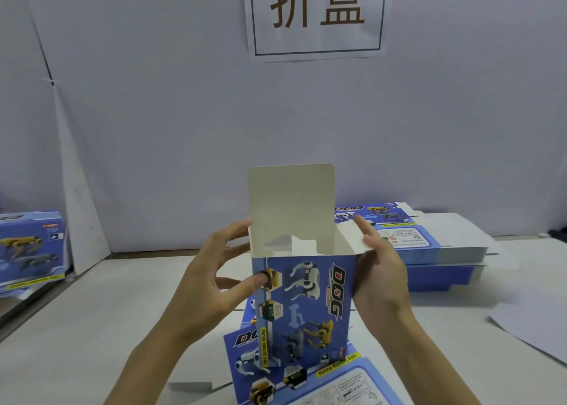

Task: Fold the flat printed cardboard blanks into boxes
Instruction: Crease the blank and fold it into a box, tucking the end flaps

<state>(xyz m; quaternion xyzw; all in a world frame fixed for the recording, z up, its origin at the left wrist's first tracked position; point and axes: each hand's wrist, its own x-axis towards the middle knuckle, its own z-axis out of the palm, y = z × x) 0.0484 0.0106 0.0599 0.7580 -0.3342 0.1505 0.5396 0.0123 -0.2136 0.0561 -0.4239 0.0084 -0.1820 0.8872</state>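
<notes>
A blue printed box stands upright in front of me, formed into a tube with its top open. Its tall white lid flap points straight up at the back. My left hand holds the box's left edge, thumb on the printed front and fingers behind the left wall. My right hand grips the right side and pinches the white side flap between thumb and fingers. Flat blanks lie on the table under the box.
A stack of flat blanks sits at the back right. A finished box stands at the far left by the wall. A loose white sheet lies at the right. A paper sign hangs on the back wall.
</notes>
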